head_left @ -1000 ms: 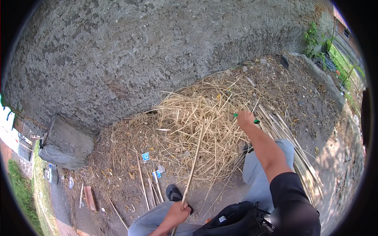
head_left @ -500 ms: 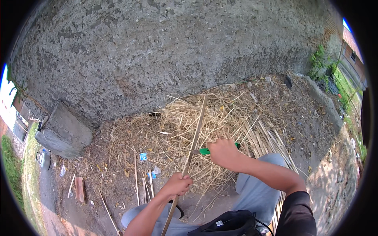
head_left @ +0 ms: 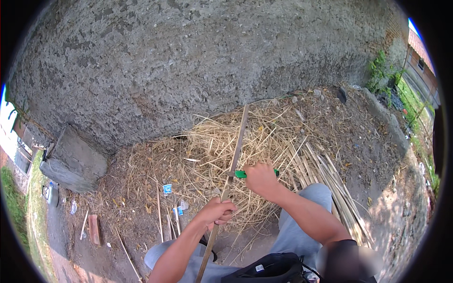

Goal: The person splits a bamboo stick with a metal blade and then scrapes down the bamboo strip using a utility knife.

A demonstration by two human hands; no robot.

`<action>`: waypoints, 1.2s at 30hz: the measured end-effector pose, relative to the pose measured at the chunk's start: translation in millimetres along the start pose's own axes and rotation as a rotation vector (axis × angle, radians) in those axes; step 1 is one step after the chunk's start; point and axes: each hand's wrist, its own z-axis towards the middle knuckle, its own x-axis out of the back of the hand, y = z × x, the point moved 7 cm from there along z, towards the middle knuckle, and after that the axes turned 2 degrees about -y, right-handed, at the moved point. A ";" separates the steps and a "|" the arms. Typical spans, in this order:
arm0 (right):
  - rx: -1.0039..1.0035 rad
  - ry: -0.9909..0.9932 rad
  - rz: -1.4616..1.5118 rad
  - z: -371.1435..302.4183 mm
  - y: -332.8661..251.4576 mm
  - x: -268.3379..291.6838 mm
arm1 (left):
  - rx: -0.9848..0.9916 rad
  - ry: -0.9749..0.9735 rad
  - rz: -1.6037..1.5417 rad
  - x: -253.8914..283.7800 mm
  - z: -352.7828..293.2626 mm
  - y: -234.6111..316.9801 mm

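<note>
My left hand is wrapped round a long, flat bamboo strip, which slants from my lap up toward the wall. Above it, my right hand grips the green handle of a utility knife. The knife's blade end meets the strip, a short way above my left fist. Beneath both hands spreads a heap of pale bamboo shavings. To the right of my hands lies a bundle of split bamboo strips, partly behind my right knee and arm.
A rough grey wall rises beyond the shavings. A concrete block stands at its foot on the left. On the ground at left lie a reddish brick piece, thin sticks and blue-white wrappers. A black bag rests at my lap.
My right hand and the knife have shifted slightly up and left, bringing the blade end onto the strip. My left hand keeps its grip; the view has tilted slightly.
</note>
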 end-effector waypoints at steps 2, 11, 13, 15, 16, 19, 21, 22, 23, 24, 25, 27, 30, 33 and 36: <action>0.014 -0.053 0.000 -4.4 -4.2 -10.3 | -0.032 0.019 -0.005 -0.6 1.2 2.0; 0.100 -0.044 -0.029 -12.1 -17.2 -15.5 | -0.013 0.041 0.005 -5.6 3.0 3.8; 0.100 -0.072 -0.045 -11.7 -19.9 -15.0 | -0.014 0.040 0.004 -4.0 3.4 5.2; 0.099 -0.069 -0.046 -12.5 -22.1 -14.9 | -0.012 0.038 0.002 -3.3 4.8 3.6; 0.097 -0.061 -0.046 -12.7 -22.8 -15.0 | -0.030 0.063 0.004 -1.7 5.5 3.7; 0.056 -0.095 -0.062 -11.1 -24.8 -17.5 | -0.089 0.131 0.076 3.9 8.2 1.2; 0.046 -0.111 -0.063 -10.4 -28.6 -23.1 | -0.132 0.177 0.145 11.9 13.7 -7.2; 0.035 -0.125 -0.063 -9.6 -30.4 -26.3 | -0.221 0.310 0.373 22.3 14.4 -6.9; 0.035 -0.126 -0.064 -9.9 -31.7 -26.5 | -0.308 0.438 0.601 22.9 9.8 2.1; 0.017 -0.144 -0.068 -10.5 -32.2 -26.9 | -0.308 0.438 0.599 20.8 9.3 1.2; 0.000 -0.161 -0.071 -10.9 -32.5 -27.8 | -0.336 0.517 0.731 19.6 4.8 3.8; 0.002 -0.171 -0.071 -12.0 -33.4 -28.7 | -0.363 0.598 0.863 13.5 -2.4 7.1; 0.002 -0.162 -0.051 -12.5 -37.1 -24.0 | -0.394 0.758 0.878 11.2 -16.2 9.9; 0.005 -0.134 -0.018 -10.5 -37.8 -19.4 | -0.354 0.822 0.873 12.2 -24.9 13.7; 0.007 -0.115 0.010 -9.2 -37.7 -19.4 | -0.407 0.780 0.781 15.6 -25.7 14.7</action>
